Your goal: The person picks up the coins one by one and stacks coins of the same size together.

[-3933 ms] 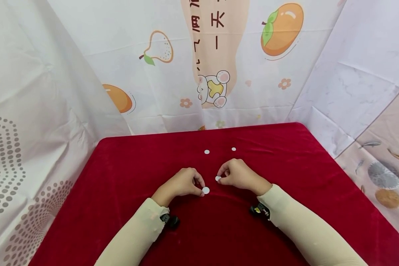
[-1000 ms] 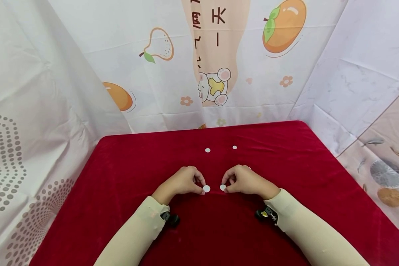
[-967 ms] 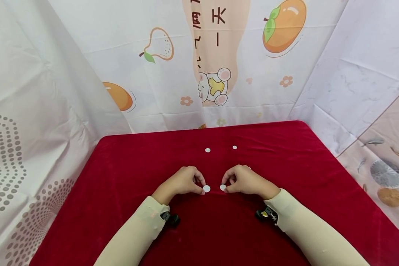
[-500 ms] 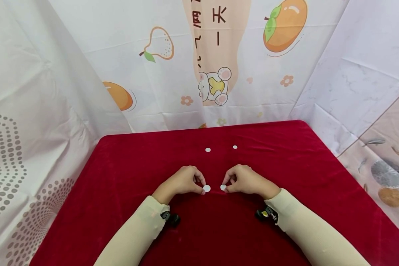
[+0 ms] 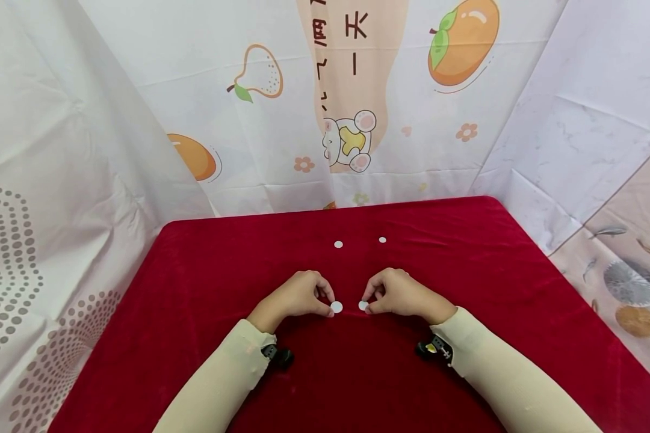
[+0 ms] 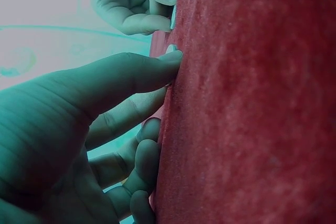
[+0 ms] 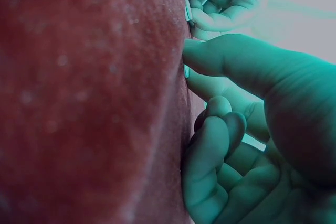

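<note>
My left hand [image 5: 301, 294] pinches a small flat white disc [image 5: 336, 307] at its edge, thumb and forefinger down at the red cloth. Facing it from the right, my right hand [image 5: 396, 292] grips a second white disc [image 5: 363, 305] between thumb and fingertip. The two discs lie side by side with a narrow strip of cloth between them. In the left wrist view the thumb [image 6: 152, 69] covers most of its disc. The right wrist view shows the right thumb [image 7: 226, 56] at the cloth, a thin disc edge just under its tip.
Farther back on the red tablecloth [image 5: 222, 252] lie two more white discs, one near the middle [image 5: 338, 245] and one to its right [image 5: 382, 240]. A bit of white shows behind the right hand. Printed curtains [image 5: 281, 132] hang along the table's back and sides.
Since the oldest frame, my right hand has drawn its disc nearer to me and slightly right, level with the left one. The left hand stays put. Over the last second nothing visibly moves.
</note>
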The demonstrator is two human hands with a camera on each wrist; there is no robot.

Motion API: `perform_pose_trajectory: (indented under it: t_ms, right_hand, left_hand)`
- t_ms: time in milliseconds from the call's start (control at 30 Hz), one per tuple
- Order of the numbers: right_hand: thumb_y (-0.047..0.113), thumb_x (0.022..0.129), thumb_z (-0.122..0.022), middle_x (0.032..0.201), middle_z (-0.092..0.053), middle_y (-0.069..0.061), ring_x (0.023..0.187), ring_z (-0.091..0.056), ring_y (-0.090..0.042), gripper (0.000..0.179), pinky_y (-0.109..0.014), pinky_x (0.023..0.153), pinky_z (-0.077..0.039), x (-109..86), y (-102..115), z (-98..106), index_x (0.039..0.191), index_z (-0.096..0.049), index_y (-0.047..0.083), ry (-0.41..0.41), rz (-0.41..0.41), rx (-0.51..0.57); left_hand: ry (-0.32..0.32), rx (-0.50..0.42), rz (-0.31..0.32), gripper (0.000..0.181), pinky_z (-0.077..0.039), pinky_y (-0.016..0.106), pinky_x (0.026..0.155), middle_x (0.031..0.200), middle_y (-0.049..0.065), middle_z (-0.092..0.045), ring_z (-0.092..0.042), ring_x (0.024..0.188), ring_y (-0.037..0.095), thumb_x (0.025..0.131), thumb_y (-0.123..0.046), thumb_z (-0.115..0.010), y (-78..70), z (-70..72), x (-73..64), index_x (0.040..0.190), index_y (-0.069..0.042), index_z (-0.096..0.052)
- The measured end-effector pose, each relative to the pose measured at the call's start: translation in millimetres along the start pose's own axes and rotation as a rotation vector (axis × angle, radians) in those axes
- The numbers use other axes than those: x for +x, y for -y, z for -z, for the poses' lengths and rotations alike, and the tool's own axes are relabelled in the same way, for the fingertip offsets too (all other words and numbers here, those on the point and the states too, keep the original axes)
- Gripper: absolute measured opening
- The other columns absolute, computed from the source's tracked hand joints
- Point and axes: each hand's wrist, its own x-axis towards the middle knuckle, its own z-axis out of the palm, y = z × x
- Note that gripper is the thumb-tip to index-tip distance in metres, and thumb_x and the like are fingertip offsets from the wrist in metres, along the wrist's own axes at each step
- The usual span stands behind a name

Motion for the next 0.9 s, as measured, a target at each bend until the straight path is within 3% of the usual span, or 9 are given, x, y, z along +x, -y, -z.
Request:
perform_pose_trajectory:
  t_ms: [900]
  right_hand:
    - [0.018,0.079,-0.088,0.059,-0.06,0.004,0.053,-0.048,-0.006,0.014,-0.024,0.053,-0.043,0.8,-1.7,0.3,0.086,-0.078,0.024,0.006,0.001,0.012]
  left_hand:
    - [0.023,-0.031,0.014,0.019,-0.053,0.031,0.074,0.087,-0.005,-0.067,-0.059,0.083,0.014,0.075,-0.023,-0.094,-2.0,5.7,-1.8,0.084,-0.022,-0.077]
